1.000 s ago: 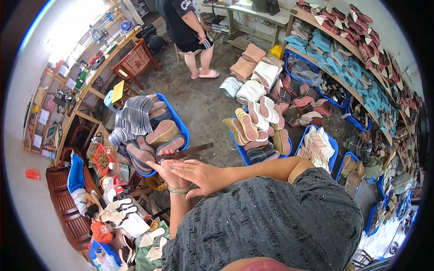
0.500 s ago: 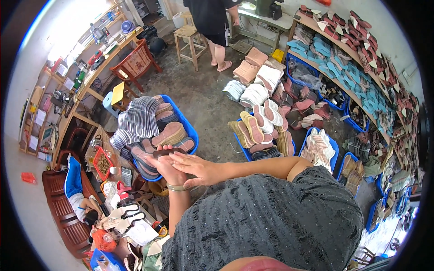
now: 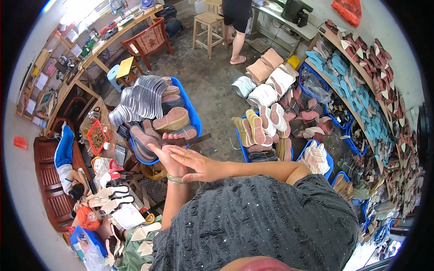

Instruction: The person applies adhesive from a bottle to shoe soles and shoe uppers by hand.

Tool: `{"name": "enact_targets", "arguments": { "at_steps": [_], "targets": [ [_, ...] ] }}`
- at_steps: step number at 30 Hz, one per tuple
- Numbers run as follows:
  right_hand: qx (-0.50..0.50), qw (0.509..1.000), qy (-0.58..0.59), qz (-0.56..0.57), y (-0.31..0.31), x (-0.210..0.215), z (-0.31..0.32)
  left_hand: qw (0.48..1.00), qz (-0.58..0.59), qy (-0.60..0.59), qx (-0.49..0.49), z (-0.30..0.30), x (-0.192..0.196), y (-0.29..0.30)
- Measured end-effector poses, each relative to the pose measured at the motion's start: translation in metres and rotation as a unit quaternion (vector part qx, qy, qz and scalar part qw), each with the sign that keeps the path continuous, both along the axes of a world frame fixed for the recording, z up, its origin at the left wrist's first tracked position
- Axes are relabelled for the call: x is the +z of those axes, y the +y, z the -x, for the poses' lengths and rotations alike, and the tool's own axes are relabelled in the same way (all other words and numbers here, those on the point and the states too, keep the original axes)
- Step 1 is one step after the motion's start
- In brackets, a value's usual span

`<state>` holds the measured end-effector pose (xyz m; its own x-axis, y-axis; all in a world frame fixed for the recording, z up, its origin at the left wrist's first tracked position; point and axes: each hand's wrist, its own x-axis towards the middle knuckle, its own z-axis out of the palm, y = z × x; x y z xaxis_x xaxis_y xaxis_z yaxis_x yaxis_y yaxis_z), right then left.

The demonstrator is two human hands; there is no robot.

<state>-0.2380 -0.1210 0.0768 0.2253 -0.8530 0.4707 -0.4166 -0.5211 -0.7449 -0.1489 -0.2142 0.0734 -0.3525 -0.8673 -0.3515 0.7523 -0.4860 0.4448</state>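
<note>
My left hand (image 3: 171, 161), with a bangle at its wrist, is turned palm up. A dark brown strap (image 3: 181, 142) lies across its fingers, gripped there, and one loose end sticks out to the right. Flat fingers of my right hand (image 3: 196, 165) rest over the left palm, just below the strap. Right behind the hands stands a blue basket (image 3: 192, 110) piled with shoe soles; pink-topped soles (image 3: 174, 119) and grey-and-white striped stacks (image 3: 140, 101) show in it.
More stacked soles (image 3: 264, 94) and another blue basket (image 3: 244, 149) stand ahead to the right, beside shelves of blue soles (image 3: 343, 81). At left are a cluttered table (image 3: 108, 158) and a bench (image 3: 47, 171) with a person lying on it. Another person (image 3: 237, 27) stands at the back.
The strap's end now reaches out farther to the right of my hands. My view has shifted, and the person at the back stands differently. My hands remain pressed together.
</note>
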Motion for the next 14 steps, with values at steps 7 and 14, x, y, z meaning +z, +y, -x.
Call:
{"name": "enact_targets", "arguments": {
  "at_steps": [7,14],
  "targets": [
    [0.009,0.999,-0.006,-0.041,-0.016,-0.007,0.022,0.997,0.029,0.004,-0.066,0.028,-0.049,0.011],
    [0.012,0.997,0.078,0.006,-0.013,-0.005,0.063,0.995,-0.071,0.004,-0.069,0.048,-0.036,-0.048]
  ]
}}
